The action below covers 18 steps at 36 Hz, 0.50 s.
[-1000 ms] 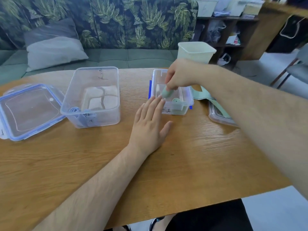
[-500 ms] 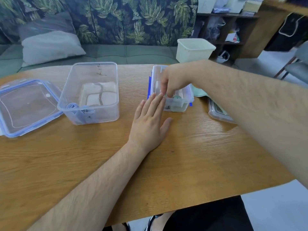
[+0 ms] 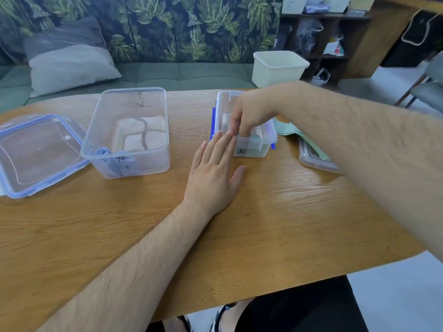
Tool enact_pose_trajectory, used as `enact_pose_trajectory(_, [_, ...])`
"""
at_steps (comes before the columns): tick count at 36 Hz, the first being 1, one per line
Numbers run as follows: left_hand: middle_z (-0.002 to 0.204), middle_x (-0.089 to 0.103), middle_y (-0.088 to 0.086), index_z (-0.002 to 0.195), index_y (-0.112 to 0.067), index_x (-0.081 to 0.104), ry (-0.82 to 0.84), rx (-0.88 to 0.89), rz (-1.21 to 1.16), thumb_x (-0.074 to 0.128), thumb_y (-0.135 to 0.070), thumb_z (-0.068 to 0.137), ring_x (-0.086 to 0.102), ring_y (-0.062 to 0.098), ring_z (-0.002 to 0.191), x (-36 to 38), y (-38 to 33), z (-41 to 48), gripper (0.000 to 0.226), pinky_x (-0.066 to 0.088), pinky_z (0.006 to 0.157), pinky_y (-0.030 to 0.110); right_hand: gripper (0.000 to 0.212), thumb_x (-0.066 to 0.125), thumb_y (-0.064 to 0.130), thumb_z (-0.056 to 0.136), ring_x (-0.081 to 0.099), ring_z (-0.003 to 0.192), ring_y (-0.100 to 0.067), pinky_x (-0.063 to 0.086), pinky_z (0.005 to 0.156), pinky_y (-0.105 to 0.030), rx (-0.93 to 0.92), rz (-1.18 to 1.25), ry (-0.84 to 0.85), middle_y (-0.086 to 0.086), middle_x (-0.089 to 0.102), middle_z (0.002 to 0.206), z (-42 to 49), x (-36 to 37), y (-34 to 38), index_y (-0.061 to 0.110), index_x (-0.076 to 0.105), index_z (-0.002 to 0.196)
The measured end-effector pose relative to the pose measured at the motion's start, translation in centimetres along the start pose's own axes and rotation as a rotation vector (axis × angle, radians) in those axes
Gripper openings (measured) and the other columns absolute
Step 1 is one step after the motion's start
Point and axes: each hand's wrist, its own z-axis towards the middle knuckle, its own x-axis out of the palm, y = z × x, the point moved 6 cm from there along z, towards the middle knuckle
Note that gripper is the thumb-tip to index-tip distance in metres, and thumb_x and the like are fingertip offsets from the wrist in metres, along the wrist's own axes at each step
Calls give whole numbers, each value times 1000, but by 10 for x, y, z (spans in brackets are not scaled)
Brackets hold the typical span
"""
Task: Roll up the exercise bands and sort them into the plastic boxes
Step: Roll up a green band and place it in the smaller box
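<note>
My right hand (image 3: pixel 254 109) reaches down into the small clear box (image 3: pixel 251 152) at the table's middle. Its thumb and fingers pinch a rolled green band low inside, mostly hidden by the fingertips. Another green roll (image 3: pixel 255 136) shows at the box's near wall, just right of the fingers. My left hand (image 3: pixel 213 173) lies flat on the table, fingers straight, fingertips touching the box's near left corner. To the left, a larger clear box (image 3: pixel 134 164) holds a rolled light-blue band (image 3: pixel 102 151) in its near left corner.
A blue-rimmed lid (image 3: pixel 36 154) lies at the far left. Another lid (image 3: pixel 314 159) lies right of the small box, with an unrolled green band (image 3: pixel 287 130) across it. A white tub (image 3: pixel 279 68) stands beyond the table's far edge; a sofa is behind.
My right hand has lowered the green roll from above the small box's rim down inside it. My left hand has stayed flat against the box.
</note>
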Motion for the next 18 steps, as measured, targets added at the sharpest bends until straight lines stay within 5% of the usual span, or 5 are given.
enact_pose_trajectory(3, [157,43,3,149,-8,47,6,-2,-4,57,-42,99,31,20,150,0,0,0,61,27,121,44,22,75,23,84,64,105,-11,50,92,-30,2,-9,37,11,71,108,2,-1,1,37,78,101])
enact_pose_trajectory(9, [158,42,3,150,-9,46,22,-7,-8,54,-43,100,29,20,151,1,1,0,61,24,123,43,23,71,16,90,62,100,-10,40,66,-18,-14,5,56,11,68,103,5,2,2,32,75,106])
enact_pose_trajectory(18, [161,36,0,154,-13,40,64,-16,-6,45,-45,102,23,17,153,1,1,1,61,14,126,37,25,67,16,92,60,80,-1,46,66,-15,34,104,41,12,66,92,0,6,-1,21,74,115])
